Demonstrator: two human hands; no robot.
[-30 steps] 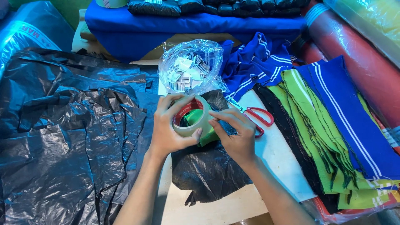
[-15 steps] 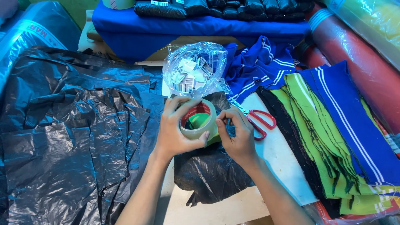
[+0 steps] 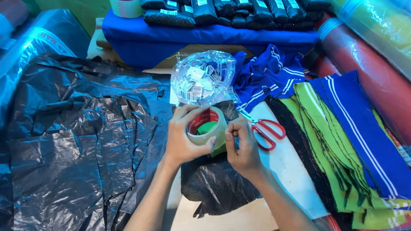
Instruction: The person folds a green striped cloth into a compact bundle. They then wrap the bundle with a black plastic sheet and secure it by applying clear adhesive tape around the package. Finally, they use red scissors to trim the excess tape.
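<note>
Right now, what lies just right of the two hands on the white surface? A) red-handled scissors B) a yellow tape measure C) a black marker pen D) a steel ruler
A: the red-handled scissors lie on the white surface just beside the right hand, which with the left hand grips the clear roll of packing tape.

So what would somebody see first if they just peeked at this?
Probably the two hands in the middle: the left hand grips a roll of tape while the right hand picks at its edge. Next, the crinkly black plastic bags spread on the left, and the bright green and blue striped cloth pieces on the right, beside red-handled scissors.
</note>
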